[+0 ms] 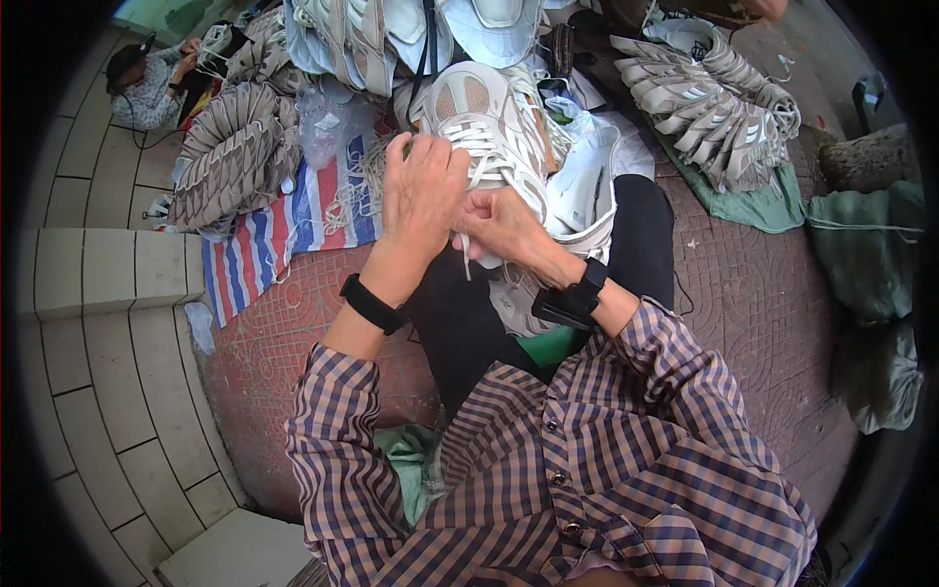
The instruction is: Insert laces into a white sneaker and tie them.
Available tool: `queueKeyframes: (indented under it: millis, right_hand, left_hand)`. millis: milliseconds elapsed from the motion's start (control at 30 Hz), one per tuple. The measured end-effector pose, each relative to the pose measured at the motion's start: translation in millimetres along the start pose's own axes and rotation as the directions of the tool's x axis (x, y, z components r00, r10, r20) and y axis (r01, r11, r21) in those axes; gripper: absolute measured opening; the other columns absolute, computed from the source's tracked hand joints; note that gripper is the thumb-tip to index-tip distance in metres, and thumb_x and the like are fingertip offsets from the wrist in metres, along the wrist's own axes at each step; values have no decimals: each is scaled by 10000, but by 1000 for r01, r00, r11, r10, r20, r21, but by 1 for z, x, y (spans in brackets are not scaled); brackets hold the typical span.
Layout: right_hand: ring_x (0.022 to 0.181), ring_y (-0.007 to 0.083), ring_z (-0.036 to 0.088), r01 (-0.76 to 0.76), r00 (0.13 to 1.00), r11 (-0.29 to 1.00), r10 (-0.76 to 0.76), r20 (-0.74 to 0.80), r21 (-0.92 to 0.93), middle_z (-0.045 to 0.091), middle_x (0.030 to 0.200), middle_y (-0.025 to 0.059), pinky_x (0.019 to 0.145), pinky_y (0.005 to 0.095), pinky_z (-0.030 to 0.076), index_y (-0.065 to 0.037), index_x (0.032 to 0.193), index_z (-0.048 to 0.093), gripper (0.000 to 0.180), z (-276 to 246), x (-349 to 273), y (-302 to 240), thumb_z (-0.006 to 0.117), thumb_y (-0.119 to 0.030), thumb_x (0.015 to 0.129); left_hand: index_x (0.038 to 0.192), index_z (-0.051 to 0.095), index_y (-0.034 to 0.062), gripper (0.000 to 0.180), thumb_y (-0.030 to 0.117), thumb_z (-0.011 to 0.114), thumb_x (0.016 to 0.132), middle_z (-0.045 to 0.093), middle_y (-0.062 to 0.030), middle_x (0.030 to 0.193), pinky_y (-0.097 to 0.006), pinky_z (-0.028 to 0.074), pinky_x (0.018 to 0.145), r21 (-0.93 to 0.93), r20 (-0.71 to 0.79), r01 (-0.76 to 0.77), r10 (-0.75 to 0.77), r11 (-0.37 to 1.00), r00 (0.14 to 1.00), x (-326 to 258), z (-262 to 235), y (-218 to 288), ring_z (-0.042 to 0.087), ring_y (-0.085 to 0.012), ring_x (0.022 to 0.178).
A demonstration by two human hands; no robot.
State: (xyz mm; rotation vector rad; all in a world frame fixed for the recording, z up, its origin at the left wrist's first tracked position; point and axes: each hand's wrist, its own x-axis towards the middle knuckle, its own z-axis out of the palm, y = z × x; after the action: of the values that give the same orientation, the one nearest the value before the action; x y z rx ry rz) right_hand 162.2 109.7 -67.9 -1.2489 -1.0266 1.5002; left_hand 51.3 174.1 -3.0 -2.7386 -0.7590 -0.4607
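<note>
A beige and white sneaker upper (496,122), with pale laces criss-crossed over its tongue, lies across my lap, toe pointing away. My left hand (424,186) is closed at its left edge, back of the hand up; what its fingers hold is hidden. Just right of it, my right hand (501,227) pinches a pale shoelace (468,260), whose end hangs down below the fingers. Beside my right wrist, the white inside of another shoe part (584,186) shows.
Stacked shoe uppers (235,161) stand at the left, near a striped sheet (293,220) with loose laces. A fanned row of uppers (709,108) lies at the right on green cloth. More uppers (362,44) stand ahead. Another person (152,83) sits far left. Green sacks (866,245) line the right.
</note>
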Motion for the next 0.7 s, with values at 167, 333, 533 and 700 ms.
queueKeyframes:
  millis: [167,333,533,700]
  right_hand:
    - [499,221,587,226,971,877,-237,27,-425,603,591,92,472,318,447,-39,732,549,187,-3,-25,0,553,-199,830]
    - [556,301,586,436,897,505,-305,319,-745,589,601,107,523,379,456,-74,757,575,187,8,-74,15,548,-245,827]
    - [770,307,571,460,833,319,-479,278,-829,520,1054,103,606,372,451,-104,1017,538,299,-28,-36,-51,530,-50,724]
    - [793,314,537,482,758,-59,-472,450,-874,483,968,133,649,372,429,-40,947,512,219,-55,8,-49,540,-81,734]
  left_hand:
    - [771,500,78,129,103,567,664,452,-56,718,-377,362,803,117,154,31,-49,993,987,-21,-11,9,507,-219,788]
    - [832,515,51,129,120,597,761,560,-97,821,-367,413,526,-221,15,533,-544,817,839,-38,11,-2,571,-210,623]
    - [915,544,9,118,63,477,832,569,-90,760,-307,441,536,-736,-12,567,-844,371,536,-51,21,17,574,-182,624]
    - [1036,529,17,223,103,502,832,617,-98,679,-267,453,477,-786,454,617,-630,50,630,-50,18,69,574,-132,476]
